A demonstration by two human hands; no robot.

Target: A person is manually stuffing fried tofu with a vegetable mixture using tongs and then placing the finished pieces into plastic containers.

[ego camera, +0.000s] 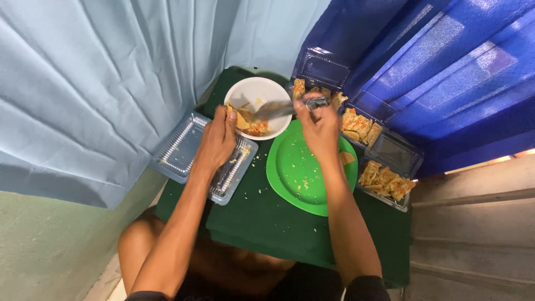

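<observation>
Holding a metal spatula (278,108) in the right hand (319,129), grip clamped round its handle, blade reaching into the white bowl (262,89) at upper centre of the frame. Left hand (218,139) at the bowl's left rim, fingers closed on food pieces (248,122) inside. Just right of the bowl, a green plate (295,173) on the green desk (262,223). Clear trays of fried pieces (384,181) at right; an empty clear tray (181,147) at left.

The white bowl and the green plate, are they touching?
Touching. In the head view the white bowl has its lower right rim overlapping the top edge of the green plate, with no strip of green cloth between them.
</observation>
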